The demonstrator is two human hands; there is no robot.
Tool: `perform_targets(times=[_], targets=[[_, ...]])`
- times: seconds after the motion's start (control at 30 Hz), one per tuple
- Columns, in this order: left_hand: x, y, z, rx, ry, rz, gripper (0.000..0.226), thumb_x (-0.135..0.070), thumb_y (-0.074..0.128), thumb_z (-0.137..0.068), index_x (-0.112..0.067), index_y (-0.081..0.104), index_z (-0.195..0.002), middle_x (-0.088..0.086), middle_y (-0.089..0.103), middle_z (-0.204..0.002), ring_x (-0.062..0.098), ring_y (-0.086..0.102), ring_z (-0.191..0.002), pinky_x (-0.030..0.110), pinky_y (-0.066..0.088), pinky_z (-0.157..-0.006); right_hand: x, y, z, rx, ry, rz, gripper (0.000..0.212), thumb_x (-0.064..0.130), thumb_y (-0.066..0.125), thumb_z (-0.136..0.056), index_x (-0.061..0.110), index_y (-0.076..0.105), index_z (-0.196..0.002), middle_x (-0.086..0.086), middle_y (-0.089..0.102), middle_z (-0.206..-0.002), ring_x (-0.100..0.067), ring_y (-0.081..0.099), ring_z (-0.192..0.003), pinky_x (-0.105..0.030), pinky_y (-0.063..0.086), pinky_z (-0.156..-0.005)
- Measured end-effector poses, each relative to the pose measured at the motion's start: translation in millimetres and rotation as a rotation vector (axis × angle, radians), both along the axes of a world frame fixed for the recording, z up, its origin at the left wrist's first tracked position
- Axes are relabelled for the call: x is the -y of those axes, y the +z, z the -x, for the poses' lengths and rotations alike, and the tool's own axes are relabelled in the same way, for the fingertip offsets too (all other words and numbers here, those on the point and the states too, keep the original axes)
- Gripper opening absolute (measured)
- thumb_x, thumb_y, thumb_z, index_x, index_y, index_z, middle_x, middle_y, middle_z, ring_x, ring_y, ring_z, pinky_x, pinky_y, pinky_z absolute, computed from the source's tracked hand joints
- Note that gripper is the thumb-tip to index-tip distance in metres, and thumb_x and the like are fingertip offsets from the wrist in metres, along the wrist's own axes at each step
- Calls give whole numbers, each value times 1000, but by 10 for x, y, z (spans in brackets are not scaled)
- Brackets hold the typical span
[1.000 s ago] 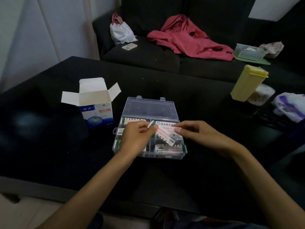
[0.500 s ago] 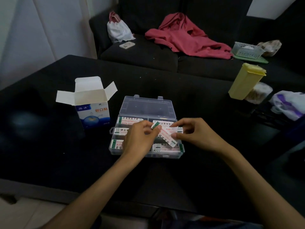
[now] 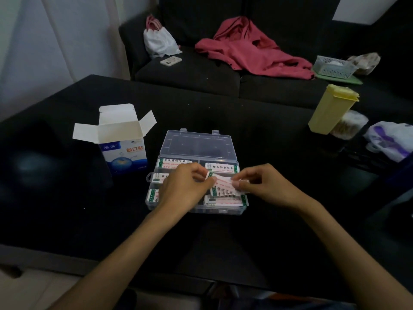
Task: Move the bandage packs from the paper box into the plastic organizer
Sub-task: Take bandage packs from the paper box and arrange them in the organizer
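A clear plastic organizer (image 3: 196,144) lies open on the black table, its lid folded back, with bandage packs lying in several compartments. Over its middle right compartment both hands hold one white bandage pack (image 3: 223,183) with red print. My left hand (image 3: 185,189) pinches the pack's left end. My right hand (image 3: 261,186) pinches its right end. The paper box (image 3: 125,151), white and blue, stands upright to the left of the organizer with its flaps open; its inside is hidden.
A yellow lidded container (image 3: 330,108) and a plastic bag (image 3: 391,139) sit at the table's right. Behind the table a dark sofa holds a red garment (image 3: 252,50), a white bag (image 3: 158,41), a phone (image 3: 171,61) and a basket (image 3: 334,66).
Both hands have lowered the bandage pack closer to the organizer's middle right compartment, and the pack now lies flatter. The box and organizer stay put.
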State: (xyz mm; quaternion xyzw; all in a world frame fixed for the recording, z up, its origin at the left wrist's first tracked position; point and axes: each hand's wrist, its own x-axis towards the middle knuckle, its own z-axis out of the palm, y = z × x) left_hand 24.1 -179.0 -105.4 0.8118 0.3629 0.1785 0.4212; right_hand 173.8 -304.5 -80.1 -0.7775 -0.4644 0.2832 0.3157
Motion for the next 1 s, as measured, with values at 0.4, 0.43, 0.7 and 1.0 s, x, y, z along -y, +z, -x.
perform_targets(times=[0.4,0.43,0.7,1.0], targets=[[16,76,132,-290,-131,-356,27,-49,65,-83,-36,69,-107,-16,68,-102,3,59,-85,23,48,-68,31,82,35,347,114,199,19,33,64,-87,32,69,-104,10,54,-93,-5,50,-79,-18,40,-67],[25,79,137,-294,-139,-364,28,-49,65,-83,-36,69,-108,-17,68,-103,2,58,-84,21,45,-64,41,118,28,337,78,211,14,33,65,-86,32,69,-99,9,58,-93,-6,53,-80,-21,44,-69],[40,84,151,-285,-153,-441,22,-45,65,-85,-36,70,-104,-17,68,-101,3,61,-88,26,50,-75,97,232,1,98,-203,575,28,46,58,-88,19,66,-85,4,70,-72,-5,64,-62,-20,42,-56],[104,91,133,-356,-261,-632,24,-42,53,-93,-33,69,-108,-8,70,-100,13,64,-89,30,51,-78,-2,126,127,183,-101,582,20,34,53,-95,21,61,-82,3,63,-73,-7,59,-65,-21,48,-66]])
